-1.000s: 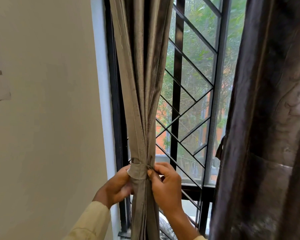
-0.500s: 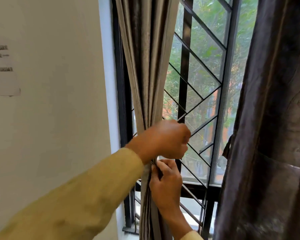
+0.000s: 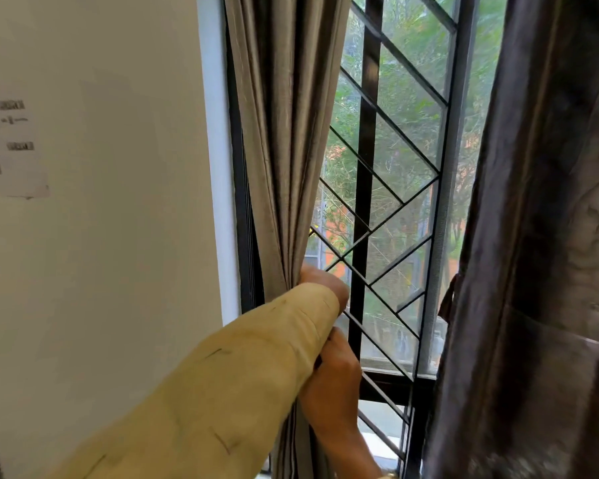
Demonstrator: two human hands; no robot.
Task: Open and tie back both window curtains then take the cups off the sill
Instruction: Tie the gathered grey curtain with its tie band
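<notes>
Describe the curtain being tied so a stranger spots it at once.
Find the window's black diamond grille. The grey-beige curtain hangs at its left edge, beside the white wall, gathered to a narrow bundle at the right hand. The dark brown curtain opposite spreads wide.

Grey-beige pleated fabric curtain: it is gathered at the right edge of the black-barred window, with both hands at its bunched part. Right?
No. The head view shows the grey-beige pleated fabric curtain gathered at the left edge of the black-barred window, with the left hand and right hand at its bunched part.
</notes>
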